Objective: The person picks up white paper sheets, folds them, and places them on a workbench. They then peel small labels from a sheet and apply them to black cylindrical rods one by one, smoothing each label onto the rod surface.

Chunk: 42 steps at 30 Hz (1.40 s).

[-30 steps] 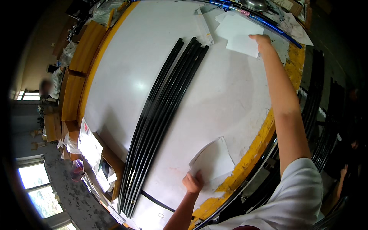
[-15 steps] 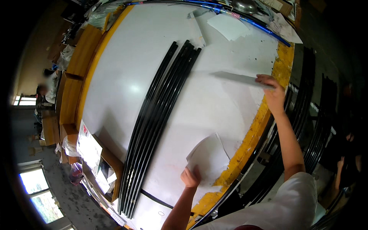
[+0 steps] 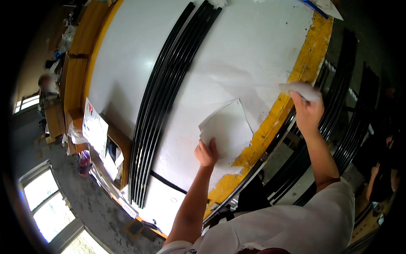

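Observation:
My left hand (image 3: 206, 153) is closed on the near left edge of some white paper sheets (image 3: 230, 122), its thumb on top. They lie at or just above the white tabletop (image 3: 245, 55), close to its yellow right border. Over that border my right hand (image 3: 308, 112) is raised, with its fingers closed on another white sheet (image 3: 311, 92). Motion smears that sheet, and it looks thin and nearly edge-on. Left of both hands, a bundle of long glossy black tubes (image 3: 163, 93) rests on the table, apart from them.
At the table's left side is an open cardboard box (image 3: 123, 148) with papers. More black tubes (image 3: 342, 89) are stacked beyond the right edge. Brown cartons (image 3: 76, 80) line the far left. The end of a blue rod (image 3: 316, 8) shows at the top right. Another person's arm (image 3: 373, 180) appears far right.
The view has shifted, so the table contents sit higher in the picture. My right hand's sheet, earlier stretched leftward over the table, is now blurred above the yellow border. My left hand keeps its hold.

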{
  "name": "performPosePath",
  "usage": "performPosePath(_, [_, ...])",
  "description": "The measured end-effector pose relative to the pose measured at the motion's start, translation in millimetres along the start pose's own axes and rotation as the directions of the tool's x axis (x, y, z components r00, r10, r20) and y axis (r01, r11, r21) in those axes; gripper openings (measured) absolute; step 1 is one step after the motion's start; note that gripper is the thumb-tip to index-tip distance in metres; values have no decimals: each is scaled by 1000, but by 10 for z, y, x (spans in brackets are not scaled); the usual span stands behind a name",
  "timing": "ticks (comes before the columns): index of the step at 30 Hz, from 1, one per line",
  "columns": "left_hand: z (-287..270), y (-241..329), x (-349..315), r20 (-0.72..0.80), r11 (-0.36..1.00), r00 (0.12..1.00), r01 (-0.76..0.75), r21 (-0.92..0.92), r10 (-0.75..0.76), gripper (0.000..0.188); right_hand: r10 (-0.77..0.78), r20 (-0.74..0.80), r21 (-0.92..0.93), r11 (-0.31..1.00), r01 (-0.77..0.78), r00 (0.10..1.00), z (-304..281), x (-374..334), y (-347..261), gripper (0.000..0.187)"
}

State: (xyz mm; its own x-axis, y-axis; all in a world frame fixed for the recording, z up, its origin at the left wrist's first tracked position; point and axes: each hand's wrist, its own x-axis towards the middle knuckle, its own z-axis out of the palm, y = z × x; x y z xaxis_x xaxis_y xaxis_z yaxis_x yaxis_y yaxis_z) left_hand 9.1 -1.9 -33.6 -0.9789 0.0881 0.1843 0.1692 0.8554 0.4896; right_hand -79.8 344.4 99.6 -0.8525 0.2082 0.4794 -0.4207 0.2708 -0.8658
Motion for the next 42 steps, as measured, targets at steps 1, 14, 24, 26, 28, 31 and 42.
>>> performPosePath(1, [-2,-12,-10,7,1000,1000,-3,1,3,42,334,-73,211,926,-313,940,61,-97,-6,30])
performPosePath(14, [-148,150,87,50,966,985,173,-190,-167,21,815,230,550,342,-762,532,278,-698,-197,36])
performPosePath(24, [-145,148,109,-21,973,994,105,-204,-111,16,724,100,-272,680,-681,683,411,-1035,78,34])
performPosePath(26, [-175,181,130,-12,973,994,101,-207,-106,18,746,43,-197,659,-726,665,398,-1041,68,35])
performPosePath(28, [-182,198,138,-7,970,994,105,-218,-109,22,756,-4,-141,647,-749,654,374,-1034,48,37])
performPosePath(31, [-136,169,137,-28,973,994,98,-211,-106,27,753,-50,-289,617,-732,656,317,-998,50,39])
performPosePath(42, [-160,229,167,-43,976,994,90,-197,-101,25,671,169,781,356,-514,722,-226,-795,252,37])
